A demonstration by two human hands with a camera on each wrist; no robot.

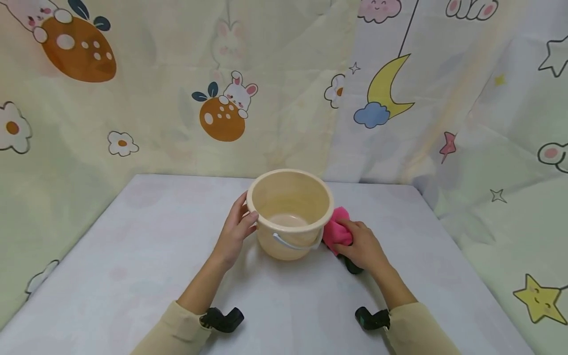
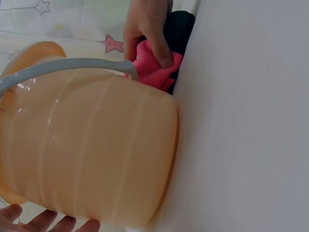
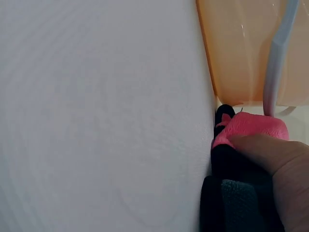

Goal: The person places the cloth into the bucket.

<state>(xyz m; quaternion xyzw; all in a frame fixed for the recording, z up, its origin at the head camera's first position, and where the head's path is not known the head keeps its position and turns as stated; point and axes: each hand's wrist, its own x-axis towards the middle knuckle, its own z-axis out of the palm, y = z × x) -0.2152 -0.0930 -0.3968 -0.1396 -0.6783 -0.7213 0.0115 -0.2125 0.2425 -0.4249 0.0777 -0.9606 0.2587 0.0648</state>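
A cream plastic bucket [image 1: 288, 241] stands upright at the middle of the table, its pale handle [image 1: 293, 244] hanging down in front. My left hand [image 1: 235, 229] rests on its left side, thumb near the rim; in the left wrist view, its fingertips [image 2: 63, 224] lie along the bucket's wall. On the other side, my right hand [image 1: 361, 244] pinches a pink and black soft fabric thing [image 1: 335, 231] low beside the bucket. The right wrist view shows the thumb pressing the pink part [image 3: 256, 125], with black parts [image 3: 231, 193] along the tabletop. My palm hides some of it.
A white-covered table [image 1: 133, 276] carries everything. Behind it and to both sides hangs a curtain [image 1: 284, 123] printed with cartoon rabbits, flowers, a moon and stars. Black wrist-worn devices [image 1: 224, 319] sit at both cuffs.
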